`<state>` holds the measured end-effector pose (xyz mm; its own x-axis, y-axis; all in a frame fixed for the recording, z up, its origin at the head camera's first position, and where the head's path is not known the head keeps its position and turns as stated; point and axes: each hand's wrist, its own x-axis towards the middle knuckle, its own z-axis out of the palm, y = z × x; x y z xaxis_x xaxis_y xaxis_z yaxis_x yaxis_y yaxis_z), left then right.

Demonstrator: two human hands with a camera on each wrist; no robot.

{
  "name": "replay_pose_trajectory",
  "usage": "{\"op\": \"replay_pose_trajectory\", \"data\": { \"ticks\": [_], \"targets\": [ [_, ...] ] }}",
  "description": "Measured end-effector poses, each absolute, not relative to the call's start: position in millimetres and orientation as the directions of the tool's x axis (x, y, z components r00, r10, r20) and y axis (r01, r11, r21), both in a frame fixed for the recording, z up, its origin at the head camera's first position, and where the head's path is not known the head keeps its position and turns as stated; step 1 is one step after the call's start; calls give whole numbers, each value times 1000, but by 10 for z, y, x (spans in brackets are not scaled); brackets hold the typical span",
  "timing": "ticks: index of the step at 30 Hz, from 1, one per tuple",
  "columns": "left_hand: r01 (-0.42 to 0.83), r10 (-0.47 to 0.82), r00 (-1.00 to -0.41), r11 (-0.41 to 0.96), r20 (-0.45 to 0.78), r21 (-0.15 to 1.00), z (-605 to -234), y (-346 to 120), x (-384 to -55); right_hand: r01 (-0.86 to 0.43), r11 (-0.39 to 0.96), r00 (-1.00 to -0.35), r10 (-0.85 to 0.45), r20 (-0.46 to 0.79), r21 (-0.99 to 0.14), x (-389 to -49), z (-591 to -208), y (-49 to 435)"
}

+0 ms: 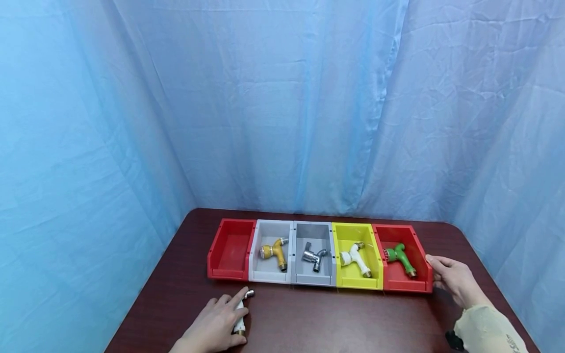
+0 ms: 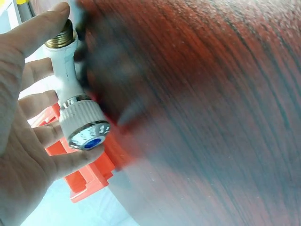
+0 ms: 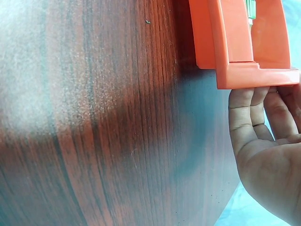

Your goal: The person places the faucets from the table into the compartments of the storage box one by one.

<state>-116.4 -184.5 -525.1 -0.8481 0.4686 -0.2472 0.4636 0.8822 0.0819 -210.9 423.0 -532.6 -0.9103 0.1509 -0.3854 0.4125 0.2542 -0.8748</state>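
Observation:
In the head view, my left hand [image 1: 215, 321] holds a white tap [image 1: 240, 321] low over the front left of the table. The left wrist view shows the tap's ribbed knob [image 2: 84, 120] with a blue dot, and my thumb at its brass threaded end [image 2: 61, 40]. My right hand [image 1: 459, 280] touches the outer side of the right-hand red bin [image 1: 408, 287], fingers against its wall. Inside that bin lies a green tap [image 1: 401, 260]. From the right wrist, fingertips [image 3: 241, 99] meet the bin's side, with little of the green tap visible.
Joined in the same row are a left red bin [image 1: 230, 273], a white bin [image 1: 269, 277] with a yellow tap [image 1: 277, 252], a grey bin [image 1: 313, 280] with a chrome tap [image 1: 314, 257], and a yellow bin [image 1: 359, 283] with a white tap [image 1: 355, 260]. Blue curtains [image 1: 282, 108] surround the table.

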Motion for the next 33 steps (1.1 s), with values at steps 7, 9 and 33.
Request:
{"op": "replay_pose_trajectory", "data": {
  "ticks": [7, 9, 33],
  "targets": [
    [489, 490, -848, 870, -200, 59, -5259, -1872, -1170, 411, 281, -911, 162, -379, -867, -2099, -5338, 4228],
    [506, 506, -845, 861, -175, 45, -5257, -1884, -1175, 408, 283, -912, 161, -376, -868, -2097, -5337, 4227],
    [510, 512, -855, 859, 90, -37, -5059, -2010, -1382, 423, 232, -905, 153, -397, -876, -2113, -5327, 4223]
  ]
}}
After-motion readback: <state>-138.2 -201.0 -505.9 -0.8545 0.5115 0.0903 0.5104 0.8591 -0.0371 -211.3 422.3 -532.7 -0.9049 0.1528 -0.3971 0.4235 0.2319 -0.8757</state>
